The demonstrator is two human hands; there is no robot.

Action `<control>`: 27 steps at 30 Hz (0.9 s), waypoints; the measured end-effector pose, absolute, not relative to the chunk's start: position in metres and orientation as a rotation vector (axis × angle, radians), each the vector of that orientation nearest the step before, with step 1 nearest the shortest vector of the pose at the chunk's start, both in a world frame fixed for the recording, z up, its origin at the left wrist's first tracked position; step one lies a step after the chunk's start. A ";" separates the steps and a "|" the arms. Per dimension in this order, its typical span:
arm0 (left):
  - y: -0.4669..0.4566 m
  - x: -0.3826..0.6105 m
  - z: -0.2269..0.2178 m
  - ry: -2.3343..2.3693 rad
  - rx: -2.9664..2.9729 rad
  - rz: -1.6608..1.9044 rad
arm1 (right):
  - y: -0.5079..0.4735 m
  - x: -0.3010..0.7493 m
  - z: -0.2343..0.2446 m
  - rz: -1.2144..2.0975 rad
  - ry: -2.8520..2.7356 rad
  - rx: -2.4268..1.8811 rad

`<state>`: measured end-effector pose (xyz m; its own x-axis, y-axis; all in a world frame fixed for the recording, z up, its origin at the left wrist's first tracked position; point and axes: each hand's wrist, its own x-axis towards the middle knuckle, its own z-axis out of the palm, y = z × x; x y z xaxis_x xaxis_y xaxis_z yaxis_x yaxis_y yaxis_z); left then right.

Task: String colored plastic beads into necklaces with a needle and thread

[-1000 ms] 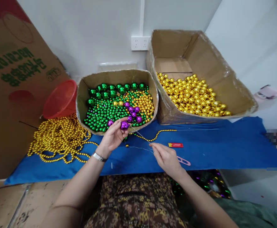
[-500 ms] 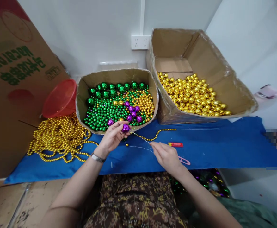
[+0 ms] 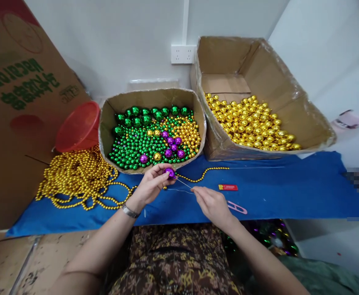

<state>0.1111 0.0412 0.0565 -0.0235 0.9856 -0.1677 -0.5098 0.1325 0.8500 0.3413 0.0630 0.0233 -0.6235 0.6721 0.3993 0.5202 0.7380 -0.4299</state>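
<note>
Between its thumb and fingers, my left hand [image 3: 148, 186] pinches a shiny purple bead [image 3: 169, 174], just in front of the smaller box of beads. My right hand [image 3: 214, 207] is closed on a thin string [image 3: 184, 183], which runs taut from the purple bead to its fingertips. A loose length of string hangs below and curves toward the right hand. Just under the left fingers a small gold bead [image 3: 165, 188] shows. Behind the hands, a short strand of gold beads [image 3: 204, 174] lies on the blue cloth [image 3: 284, 196].
The smaller cardboard box [image 3: 201, 119] holds green, gold and purple beads. To its right, a larger box [image 3: 305, 119] contains gold beads. Gold bead strands [image 3: 75, 180] are heaped left beside a red basin [image 3: 78, 129]. A red lighter [image 3: 228, 187] and pink scissors-like handle [image 3: 237, 207] lie right.
My left hand has shifted right with the purple bead, closer to my right hand. The taut string between them shows shorter. My right hand has moved slightly left and down.
</note>
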 end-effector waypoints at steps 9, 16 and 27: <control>0.043 0.113 0.059 0.882 0.606 1.360 | 0.063 0.339 0.028 0.503 -2.320 -0.881; 0.043 0.111 0.062 0.907 0.679 1.376 | 0.061 0.337 0.028 0.505 -2.338 -0.920; 0.037 0.111 0.064 0.985 0.824 1.432 | 0.063 0.329 0.020 0.498 -2.284 -0.907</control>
